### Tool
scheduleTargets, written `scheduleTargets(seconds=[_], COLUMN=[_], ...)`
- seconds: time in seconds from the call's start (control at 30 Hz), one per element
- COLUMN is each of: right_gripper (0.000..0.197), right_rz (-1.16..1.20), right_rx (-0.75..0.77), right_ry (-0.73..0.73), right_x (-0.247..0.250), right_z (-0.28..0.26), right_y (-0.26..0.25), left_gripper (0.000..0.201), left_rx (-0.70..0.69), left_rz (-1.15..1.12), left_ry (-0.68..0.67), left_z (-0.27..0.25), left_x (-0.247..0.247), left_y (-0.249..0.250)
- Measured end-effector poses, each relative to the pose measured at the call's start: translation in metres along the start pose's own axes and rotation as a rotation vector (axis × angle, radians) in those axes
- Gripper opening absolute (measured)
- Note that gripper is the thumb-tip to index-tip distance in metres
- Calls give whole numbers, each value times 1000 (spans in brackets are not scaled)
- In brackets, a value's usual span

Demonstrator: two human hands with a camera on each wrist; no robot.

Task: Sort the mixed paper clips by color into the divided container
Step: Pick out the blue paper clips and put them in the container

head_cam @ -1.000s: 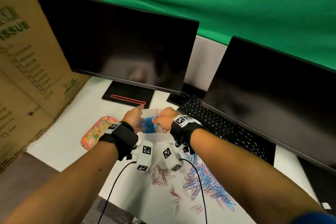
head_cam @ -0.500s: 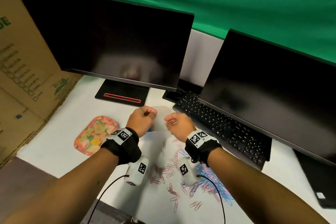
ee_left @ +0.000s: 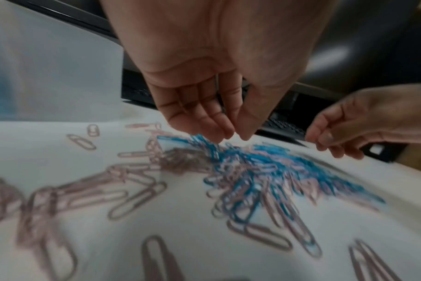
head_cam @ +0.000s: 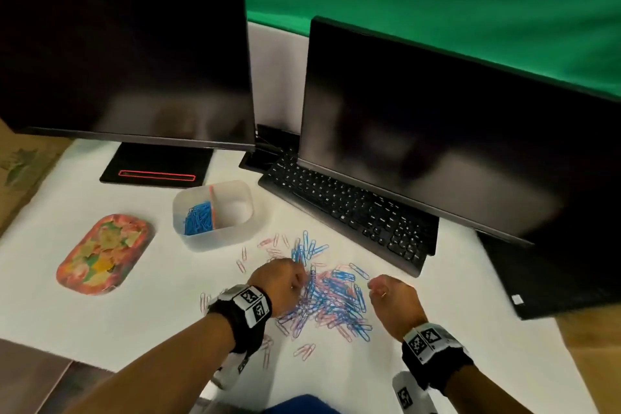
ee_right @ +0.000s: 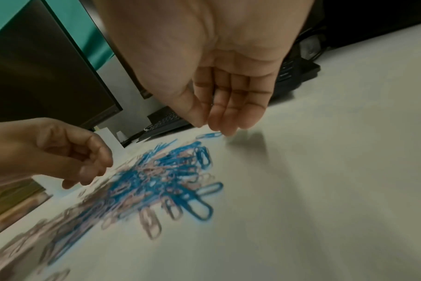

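A clear divided container (head_cam: 215, 235) stands on the white table, with blue clips (head_cam: 198, 218) in its left compartment; the right compartment (head_cam: 233, 208) looks bare. Nearer me lies the mixed pile of blue and pink paper clips (head_cam: 331, 301). My left hand (head_cam: 299, 276) hangs over the pile's left edge. Its thumb and fingers (ee_left: 225, 133) point down, close together, just touching blue clips (ee_left: 212, 145), and no clip is seen gripped. My right hand (ee_right: 204, 125) hovers at the pile's right edge, its fingertips just over a single blue clip (ee_right: 209, 135), holding nothing.
A floral tray (head_cam: 104, 252) lies left of the container. A black keyboard (head_cam: 349, 212) runs along the right behind the pile, under one of two dark monitors (head_cam: 437, 131). The other monitor's stand (head_cam: 156, 170) sits behind the container. Loose pink clips (head_cam: 304, 351) are scattered near me.
Both hands have come back from above the container to the clip pile nearer me. The container, hidden behind them before, now shows in full.
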State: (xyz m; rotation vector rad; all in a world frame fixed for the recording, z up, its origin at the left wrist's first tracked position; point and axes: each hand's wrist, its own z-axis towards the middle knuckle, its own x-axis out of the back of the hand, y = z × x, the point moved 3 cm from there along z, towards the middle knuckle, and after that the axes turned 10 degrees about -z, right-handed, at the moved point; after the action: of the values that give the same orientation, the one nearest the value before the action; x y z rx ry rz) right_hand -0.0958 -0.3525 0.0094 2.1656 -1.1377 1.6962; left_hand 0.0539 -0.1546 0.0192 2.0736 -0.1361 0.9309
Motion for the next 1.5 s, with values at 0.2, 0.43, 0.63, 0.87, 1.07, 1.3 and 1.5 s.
scheduleTargets(seconds=[0.2, 0.43, 0.63, 0.87, 1.07, 1.3, 1.5], right_gripper=[21, 28, 31, 30, 26, 18, 29], right_rz=[68, -41, -159, -227, -234, -30, 527], right_rx=[-12, 69, 38, -44, -30, 5, -21], right_ry=[-7, 8, -69, -169, -262, -179, -319], right_x=[-19, -2, -3, -1, 4, 10, 14], right_z=[-12, 23, 50, 55, 57, 77, 94], right_y=[23, -8, -29, -33, -35, -67, -87], left_gripper=[18, 15, 11, 12, 21, 21, 24], left_rx=[38, 56, 176, 222, 193, 252, 193], left_rz=[172, 163, 11, 21, 67, 125, 75], left_ry=[-58, -37, 182, 191, 104, 136, 155], left_z=[-4, -2, 32, 68, 73, 67, 71], left_x=[-26, -21, 14, 28, 26, 44, 38], left_y=[-11, -18, -14, -4, -13, -36, -26])
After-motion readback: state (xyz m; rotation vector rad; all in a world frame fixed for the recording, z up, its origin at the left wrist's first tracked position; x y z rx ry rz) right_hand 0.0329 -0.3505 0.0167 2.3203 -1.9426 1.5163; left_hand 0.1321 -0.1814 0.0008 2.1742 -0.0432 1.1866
